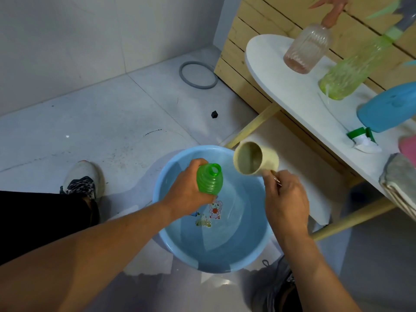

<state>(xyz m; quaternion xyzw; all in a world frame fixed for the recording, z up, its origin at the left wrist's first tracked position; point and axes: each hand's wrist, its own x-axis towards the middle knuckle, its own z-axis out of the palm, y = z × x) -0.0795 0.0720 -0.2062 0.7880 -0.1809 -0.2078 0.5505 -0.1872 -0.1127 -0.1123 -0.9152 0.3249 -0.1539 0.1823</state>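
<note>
Item 1: green ribbed plastic bottle [209,179], uncapped. I log it gripped round its body by the left hand [191,190] and held above the far side of the basin, neck tilted right.

Item 2: cream plastic cup [256,158], tipped so that its mouth faces the bottle neck, near it but not touching. The right hand [287,199] pinches it at the handle, over the basin's far right rim.

Item 3: round light-blue plastic basin [236,244] on the floor between my operator's shoes. It has a cartoon figure decal [215,209] on its bottom. I see lettering [203,222] below the decal, too small to read.

Item 4: white oval counter [281,86] on pale wooden legs, at right. It carries:
- a clear pink ribbed spray bottle [307,50]
- a yellow-green spray bottle [346,75]
- a blue plastic bottle [387,109] lying on its side
- a green-and-white cap [362,138]

I can make out no readable label on any of them.

Room: pale grey tiled floor [101,122], scuffed, with white wall tiles at far left and wooden slat panelling [247,70] behind the counter. A grey ring [200,87] and a small black cube [214,114] lie on the far floor.
</note>
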